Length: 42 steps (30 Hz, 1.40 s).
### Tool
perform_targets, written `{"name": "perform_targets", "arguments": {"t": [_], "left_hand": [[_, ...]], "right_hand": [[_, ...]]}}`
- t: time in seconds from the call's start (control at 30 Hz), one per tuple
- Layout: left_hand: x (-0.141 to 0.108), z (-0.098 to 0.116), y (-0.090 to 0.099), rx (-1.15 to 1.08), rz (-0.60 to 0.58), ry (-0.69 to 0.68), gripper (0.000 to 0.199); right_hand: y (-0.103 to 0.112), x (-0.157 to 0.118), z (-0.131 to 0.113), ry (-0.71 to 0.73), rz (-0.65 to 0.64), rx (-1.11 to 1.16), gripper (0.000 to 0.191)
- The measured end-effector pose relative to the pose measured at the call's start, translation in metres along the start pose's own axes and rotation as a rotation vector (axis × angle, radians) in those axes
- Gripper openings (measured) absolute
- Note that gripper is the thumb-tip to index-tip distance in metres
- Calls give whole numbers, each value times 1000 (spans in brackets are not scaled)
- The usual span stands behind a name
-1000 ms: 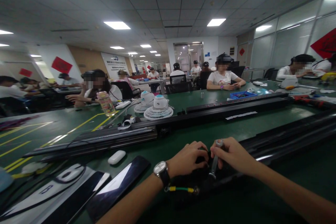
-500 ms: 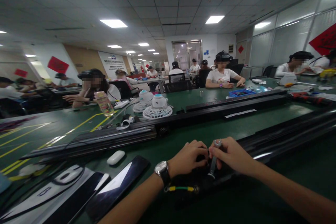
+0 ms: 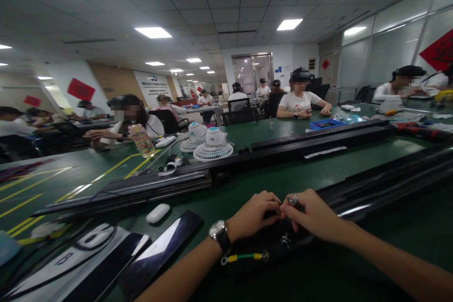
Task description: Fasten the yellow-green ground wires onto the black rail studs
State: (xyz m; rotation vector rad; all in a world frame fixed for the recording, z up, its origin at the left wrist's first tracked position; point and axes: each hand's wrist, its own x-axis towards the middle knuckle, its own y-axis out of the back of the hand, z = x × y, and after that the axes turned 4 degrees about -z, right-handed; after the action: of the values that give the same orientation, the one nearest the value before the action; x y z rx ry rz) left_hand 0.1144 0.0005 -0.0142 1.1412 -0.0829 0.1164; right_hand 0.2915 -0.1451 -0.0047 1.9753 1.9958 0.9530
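My right hand (image 3: 311, 212) is closed round a metal wrench (image 3: 292, 199), whose ring end shows above the fingers; most of its shaft is hidden. Just left of it, my left hand (image 3: 254, 212) has curled fingers, with the fingertips almost meeting the right hand's. Whatever they grip is hidden in the shadow. Beneath both hands lies a dark part whose shape I cannot make out, with a shiny metal piece (image 3: 286, 239) at its near side. A short yellow-green wire with ring terminals (image 3: 244, 256) lies close below my left wrist.
Long black rails (image 3: 396, 186) extend to the right, and more rails (image 3: 141, 193) lie at left. A phone (image 3: 163, 245) and a white earbud case (image 3: 157, 213) are left of my arm. Beyond stand white fans (image 3: 213, 146), a bottle (image 3: 140, 140) and a blue tray (image 3: 327, 124). Several people sit around.
The wrench has turned in my right hand, so its shaft, plainly visible before, is now mostly covered. Both hands sit slightly lower in view. Across the table, a person's hand has come down from the face.
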Motion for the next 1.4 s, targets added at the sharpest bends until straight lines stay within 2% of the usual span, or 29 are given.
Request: {"name": "perform_targets", "arguments": {"t": [0.73,1.23,1.4], "left_hand": [[-7,-9,-13,-79,77,-20,16],[-2,-12,-17,-115,102,-56,14],[-3,-13,-16,-83,74,-62,16]], "right_hand": [[-5,-1,4,24,-1,-7,32],[2,-2,4,10,-3,-34,29],[3,-2,1,13,-16,-37,31]]}}
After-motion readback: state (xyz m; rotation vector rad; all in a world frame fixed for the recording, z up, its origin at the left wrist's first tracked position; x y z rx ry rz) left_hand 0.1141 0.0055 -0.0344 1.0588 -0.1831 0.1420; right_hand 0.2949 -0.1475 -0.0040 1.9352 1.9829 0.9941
